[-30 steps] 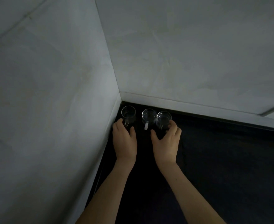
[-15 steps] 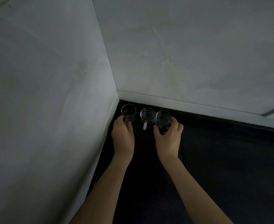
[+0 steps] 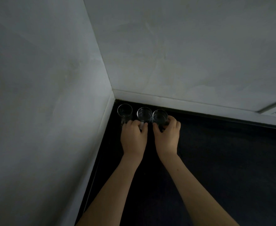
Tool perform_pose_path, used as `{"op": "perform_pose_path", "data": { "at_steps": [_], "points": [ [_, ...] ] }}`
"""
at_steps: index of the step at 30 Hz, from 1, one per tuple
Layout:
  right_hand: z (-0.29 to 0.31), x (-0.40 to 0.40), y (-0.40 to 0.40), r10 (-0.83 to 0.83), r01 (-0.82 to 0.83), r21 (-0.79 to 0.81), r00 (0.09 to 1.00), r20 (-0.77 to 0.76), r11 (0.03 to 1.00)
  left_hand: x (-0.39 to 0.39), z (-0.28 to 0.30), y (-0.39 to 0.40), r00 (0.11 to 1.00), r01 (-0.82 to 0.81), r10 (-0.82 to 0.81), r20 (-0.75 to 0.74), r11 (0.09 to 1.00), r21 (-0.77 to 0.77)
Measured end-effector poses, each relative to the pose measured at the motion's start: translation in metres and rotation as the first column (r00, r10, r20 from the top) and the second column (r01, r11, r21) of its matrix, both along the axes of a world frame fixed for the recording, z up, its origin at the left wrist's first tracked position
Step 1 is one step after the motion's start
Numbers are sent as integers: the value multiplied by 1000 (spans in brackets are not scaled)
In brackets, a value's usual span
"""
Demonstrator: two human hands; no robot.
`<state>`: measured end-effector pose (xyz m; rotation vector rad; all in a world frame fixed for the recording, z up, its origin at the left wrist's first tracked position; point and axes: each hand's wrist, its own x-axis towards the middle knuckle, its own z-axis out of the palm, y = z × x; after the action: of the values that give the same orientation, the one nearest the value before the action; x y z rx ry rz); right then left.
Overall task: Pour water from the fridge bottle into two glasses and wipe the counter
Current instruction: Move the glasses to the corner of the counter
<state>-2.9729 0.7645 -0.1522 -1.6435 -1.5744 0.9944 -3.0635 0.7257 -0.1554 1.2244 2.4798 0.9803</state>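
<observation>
At counter [image 3: 223,160] corner, three clear glass mugs noted upright in row. Middle mug [image 3: 144,114] handle pinched by left hand [image 3: 134,137]; right mug [image 3: 160,116] clasped by right hand [image 3: 166,136]. Left mug [image 3: 124,110] untouched.

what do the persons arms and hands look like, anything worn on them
Both forearms are bare up to the frame edge, with no sleeves in view. The left hand and right hand show no gloves, rings, watch or bracelet. The light is too dim for finer detail.
</observation>
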Motion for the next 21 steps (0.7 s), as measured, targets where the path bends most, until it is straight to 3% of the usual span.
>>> {"op": "perform_pose_path", "data": {
  "at_steps": [21],
  "points": [
    [0, -11, 4, 12, -12, 2, 1000, 6, 1000, -11, 1, 0, 994, -51, 52, -98, 999, 15]
  ]
}}
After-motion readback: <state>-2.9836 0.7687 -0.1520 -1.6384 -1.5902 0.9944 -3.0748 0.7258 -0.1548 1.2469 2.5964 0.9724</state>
